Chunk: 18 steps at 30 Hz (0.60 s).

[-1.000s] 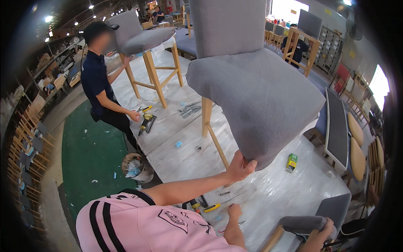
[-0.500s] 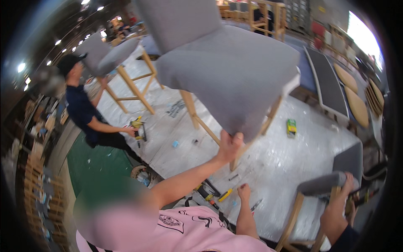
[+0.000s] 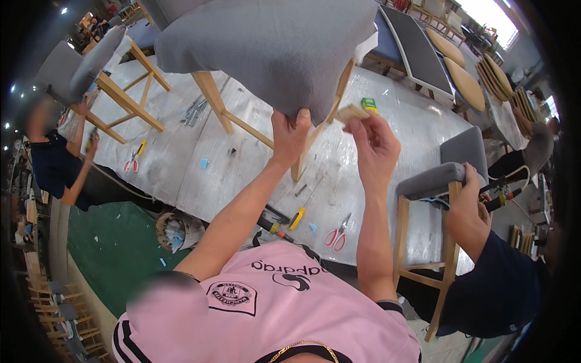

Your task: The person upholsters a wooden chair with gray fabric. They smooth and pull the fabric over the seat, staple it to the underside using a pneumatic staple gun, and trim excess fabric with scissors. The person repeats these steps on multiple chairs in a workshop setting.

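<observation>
A tall chair with wooden legs (image 3: 213, 100) stands on the table in front of me, its seat covered in loose grey fabric (image 3: 272, 57). My left hand (image 3: 289, 138) is closed on the drooping front corner of that fabric, thumb on top. Just right of the corner, my right hand (image 3: 376, 148) pinches a small flat beige block (image 3: 351, 113), which looks like wood. The block is close to the chair's front right leg (image 3: 342, 91). Behind it a green and yellow box (image 3: 369, 104) lies on the table.
Red-handled scissors (image 3: 336, 239), a yellow utility knife (image 3: 296, 218) and a power tool (image 3: 275, 228) lie near the table's front edge. A co-worker (image 3: 51, 154) stands left beside another grey chair. Another person's hands hold a smaller grey chair (image 3: 436, 178) at right. A waste basket (image 3: 175, 233) stands below.
My right hand has risen from low over the table to beside the fabric corner and now shows the beige block. My left hand keeps its grip. The whole view has shifted.
</observation>
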Available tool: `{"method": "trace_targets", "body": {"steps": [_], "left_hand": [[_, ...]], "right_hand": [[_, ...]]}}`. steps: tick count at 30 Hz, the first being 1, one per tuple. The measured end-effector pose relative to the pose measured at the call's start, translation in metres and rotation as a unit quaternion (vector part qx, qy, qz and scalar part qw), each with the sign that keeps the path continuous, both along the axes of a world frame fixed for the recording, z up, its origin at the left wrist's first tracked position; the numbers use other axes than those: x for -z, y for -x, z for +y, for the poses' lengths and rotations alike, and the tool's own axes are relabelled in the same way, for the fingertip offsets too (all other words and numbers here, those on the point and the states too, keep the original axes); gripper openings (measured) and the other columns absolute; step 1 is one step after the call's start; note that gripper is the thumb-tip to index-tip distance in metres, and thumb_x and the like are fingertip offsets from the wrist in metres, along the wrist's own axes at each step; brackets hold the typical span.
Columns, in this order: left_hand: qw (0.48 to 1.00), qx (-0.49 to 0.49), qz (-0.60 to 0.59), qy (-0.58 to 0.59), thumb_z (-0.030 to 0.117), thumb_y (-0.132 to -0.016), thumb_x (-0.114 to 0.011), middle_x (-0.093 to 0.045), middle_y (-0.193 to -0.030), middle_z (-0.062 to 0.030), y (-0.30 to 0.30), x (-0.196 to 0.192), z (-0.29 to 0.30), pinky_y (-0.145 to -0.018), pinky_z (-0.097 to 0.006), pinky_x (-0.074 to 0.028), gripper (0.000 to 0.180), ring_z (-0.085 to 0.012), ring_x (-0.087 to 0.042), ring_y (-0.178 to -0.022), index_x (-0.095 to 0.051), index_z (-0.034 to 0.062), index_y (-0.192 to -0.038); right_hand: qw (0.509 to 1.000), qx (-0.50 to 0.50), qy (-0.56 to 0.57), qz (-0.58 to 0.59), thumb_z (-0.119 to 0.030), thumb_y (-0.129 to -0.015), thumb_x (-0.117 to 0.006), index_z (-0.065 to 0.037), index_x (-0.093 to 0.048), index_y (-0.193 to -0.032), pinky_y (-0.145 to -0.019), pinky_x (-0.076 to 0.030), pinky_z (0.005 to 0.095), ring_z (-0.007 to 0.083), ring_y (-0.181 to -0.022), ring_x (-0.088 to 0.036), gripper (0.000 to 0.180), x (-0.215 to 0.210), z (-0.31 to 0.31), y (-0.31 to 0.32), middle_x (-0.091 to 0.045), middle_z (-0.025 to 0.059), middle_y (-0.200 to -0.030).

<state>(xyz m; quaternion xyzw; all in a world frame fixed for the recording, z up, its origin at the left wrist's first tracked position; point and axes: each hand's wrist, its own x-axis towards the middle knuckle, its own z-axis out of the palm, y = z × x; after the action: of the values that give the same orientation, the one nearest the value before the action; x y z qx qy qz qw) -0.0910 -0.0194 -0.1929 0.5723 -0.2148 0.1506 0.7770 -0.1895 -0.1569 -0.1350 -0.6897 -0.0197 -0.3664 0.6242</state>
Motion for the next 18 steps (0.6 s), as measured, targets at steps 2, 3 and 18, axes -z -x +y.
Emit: {"method": "trace_targets", "body": {"steps": [2,3,18], "left_hand": [[1.0,0.011,0.005,0.014,0.021,-0.094,-0.063,-0.057,-0.096,-0.0043,0.004,-0.005,0.002,-0.073,-0.027,-0.045,0.033,-0.0095,-0.051,-0.085,-0.051,-0.0049,-0.11],[1.0,0.015,0.003,0.017,0.021,-0.094,-0.063,-0.057,-0.096,-0.0045,0.003,-0.008,0.002,-0.074,-0.027,-0.045,0.033,-0.0097,-0.051,-0.086,-0.051,-0.0048,-0.111],[0.999,0.033,0.022,-0.012,0.009,-0.096,-0.057,-0.062,-0.105,-0.0074,0.0,-0.001,0.006,-0.081,-0.028,-0.047,0.027,-0.0114,-0.056,-0.093,-0.052,-0.0044,-0.119]], "right_hand": [[0.996,0.017,0.074,-0.043,-0.001,-0.094,-0.071,0.003,-0.066,-0.115,-0.074,-0.057,0.0262,0.0139,-0.081,-0.074,0.022,-0.012,0.012,-0.009,-0.075,0.0089,-0.092],[0.992,0.025,0.111,-0.062,-0.004,-0.095,-0.071,0.003,-0.067,-0.111,-0.073,-0.057,0.0261,0.0154,-0.08,-0.076,0.018,-0.015,0.016,-0.015,-0.075,0.0096,-0.088],[0.97,0.081,0.223,-0.056,-0.005,-0.092,-0.074,0.002,-0.067,-0.11,-0.067,-0.056,0.0287,0.0184,-0.073,-0.072,0.021,-0.016,0.032,-0.023,-0.072,0.0125,-0.085]]}}
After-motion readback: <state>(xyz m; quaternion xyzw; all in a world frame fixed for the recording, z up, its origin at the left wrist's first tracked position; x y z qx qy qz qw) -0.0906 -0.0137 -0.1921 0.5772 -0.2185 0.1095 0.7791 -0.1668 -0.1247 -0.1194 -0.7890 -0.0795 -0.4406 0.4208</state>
